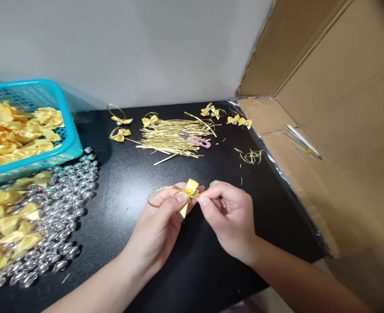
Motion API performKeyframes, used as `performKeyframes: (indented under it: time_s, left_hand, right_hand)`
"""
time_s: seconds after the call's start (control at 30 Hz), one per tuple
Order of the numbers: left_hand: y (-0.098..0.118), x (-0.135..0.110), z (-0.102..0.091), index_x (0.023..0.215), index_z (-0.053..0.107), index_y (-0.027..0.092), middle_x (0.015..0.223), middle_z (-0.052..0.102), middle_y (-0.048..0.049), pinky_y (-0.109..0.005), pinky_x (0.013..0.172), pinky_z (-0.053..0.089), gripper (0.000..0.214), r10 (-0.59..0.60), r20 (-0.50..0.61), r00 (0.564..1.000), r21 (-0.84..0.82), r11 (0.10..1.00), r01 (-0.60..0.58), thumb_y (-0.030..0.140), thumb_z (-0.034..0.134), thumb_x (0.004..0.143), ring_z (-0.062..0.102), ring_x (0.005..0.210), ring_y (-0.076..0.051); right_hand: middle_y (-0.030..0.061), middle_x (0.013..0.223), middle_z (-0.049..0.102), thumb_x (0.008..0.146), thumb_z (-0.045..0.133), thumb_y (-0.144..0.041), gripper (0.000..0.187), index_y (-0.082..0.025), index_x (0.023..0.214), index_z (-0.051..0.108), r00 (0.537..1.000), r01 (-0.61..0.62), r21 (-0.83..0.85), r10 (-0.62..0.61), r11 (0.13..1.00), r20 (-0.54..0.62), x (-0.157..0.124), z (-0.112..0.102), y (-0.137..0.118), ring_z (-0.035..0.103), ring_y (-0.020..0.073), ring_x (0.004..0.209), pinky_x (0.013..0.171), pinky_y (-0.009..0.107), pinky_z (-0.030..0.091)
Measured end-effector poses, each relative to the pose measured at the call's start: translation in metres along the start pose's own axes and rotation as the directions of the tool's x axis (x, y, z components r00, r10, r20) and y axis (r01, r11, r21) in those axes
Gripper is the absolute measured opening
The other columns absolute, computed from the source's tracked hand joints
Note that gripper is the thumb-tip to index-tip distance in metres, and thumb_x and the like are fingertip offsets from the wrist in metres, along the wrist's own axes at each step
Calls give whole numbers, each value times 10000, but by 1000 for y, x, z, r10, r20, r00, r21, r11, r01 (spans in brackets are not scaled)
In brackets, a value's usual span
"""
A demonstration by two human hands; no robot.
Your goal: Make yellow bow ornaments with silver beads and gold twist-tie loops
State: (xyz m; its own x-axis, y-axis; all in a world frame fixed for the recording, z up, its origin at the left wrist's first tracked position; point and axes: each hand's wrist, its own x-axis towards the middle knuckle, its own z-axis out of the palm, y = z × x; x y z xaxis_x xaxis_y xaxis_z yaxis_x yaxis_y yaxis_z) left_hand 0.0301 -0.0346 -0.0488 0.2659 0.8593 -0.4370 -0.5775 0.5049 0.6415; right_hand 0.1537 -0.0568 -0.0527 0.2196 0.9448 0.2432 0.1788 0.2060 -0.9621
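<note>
Shiny yellow bow [192, 187], pointed tail [184, 210]; thin gold loop [166, 188]

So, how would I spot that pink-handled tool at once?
Find the black table, then the loose pile of gold strips near the pale wall. The pink-handled tool lies on the pile's right side; its pink handle stands out against all that gold.

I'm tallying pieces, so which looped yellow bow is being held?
The ribbon bow pinched in the left hand, with the right hand at its other side; the other looped bows lie toward the far edge of the black table.
</note>
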Motion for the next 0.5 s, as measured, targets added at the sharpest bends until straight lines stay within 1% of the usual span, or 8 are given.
performKeyframes:
  time_s: [0.23,0.5]
  left_hand:
    - [-1,0,0,604,742,133,687,724,8,-86,683,539,96,-11,12,1000,-3,1000,11,186,817,634,682,691,-83]
    - [-1,0,2,591,740,133,674,721,-8,-91,673,543,131,-31,-34,999,-12,999,31,210,846,598,687,702,-98]
  right_hand:
    - [-69,506,372,739,557,-88,227,-159,529,504,1000,9,28,-8,1000,-9,-1,1,2,372,39,471,445,173,309]
    - [-59,512,402,751,572,-118,226,-165,538,514,999,-49,27,49,998,-1,-3,1,5,382,50,477,463,187,335]
